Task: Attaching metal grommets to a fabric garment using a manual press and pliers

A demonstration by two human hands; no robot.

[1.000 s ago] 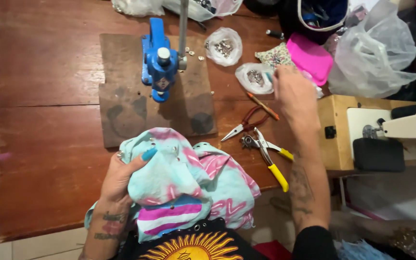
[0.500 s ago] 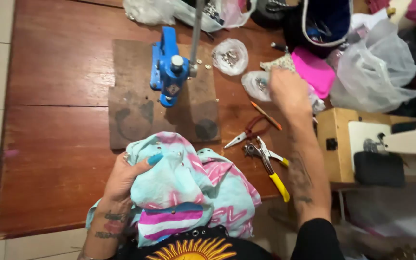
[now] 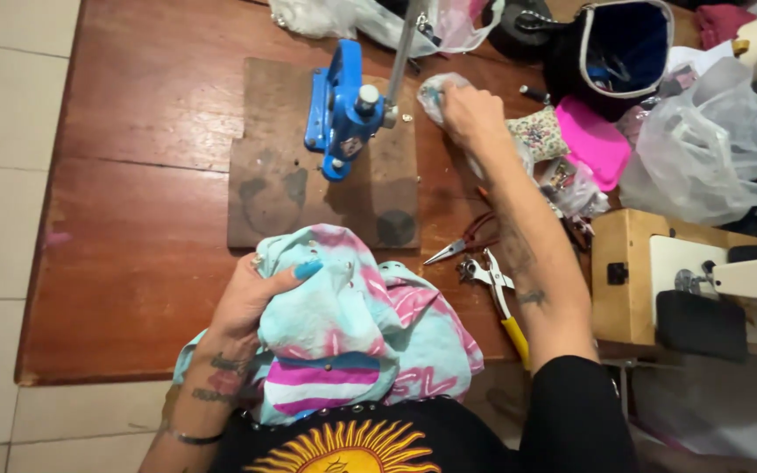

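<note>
Fabric (image 3: 352, 333), a bunched pastel piece in turquoise, pink and white with small metal studs, lies at the near edge of the wooden table (image 3: 151, 219), partly over the person's lap. In the head view, the left hand (image 3: 251, 298) grips it from the left, fingers curled over the top fold and closed on the cloth. The right hand (image 3: 470, 114) reaches across to the far side of the table, fingers drawn together on a small clear plastic bag (image 3: 438, 90); what the bag holds is too small to tell. Just left of that hand stands a blue hand press (image 3: 343, 109) on a dark wooden board (image 3: 308, 201), with a few tiny metal pieces lying on the board beside it. Right of the forearm sit a patterned pincushion-like pad (image 3: 538, 133), a bright pink pouch (image 3: 596, 140) and another crumpled clear bag (image 3: 576, 184) with small metal parts inside. Red-handled pliers (image 3: 466, 241) and a yellow-handled punch tool (image 3: 501, 302) lie on the table between the fabric and the forearm. At the far edge a dark open bag (image 3: 624, 44) with a light rim shows a blue lining, its contents unclear. A large clear plastic bag (image 3: 711, 149) rests at the right, above a sewing machine (image 3: 711, 280) on its pale wooden base.
</note>
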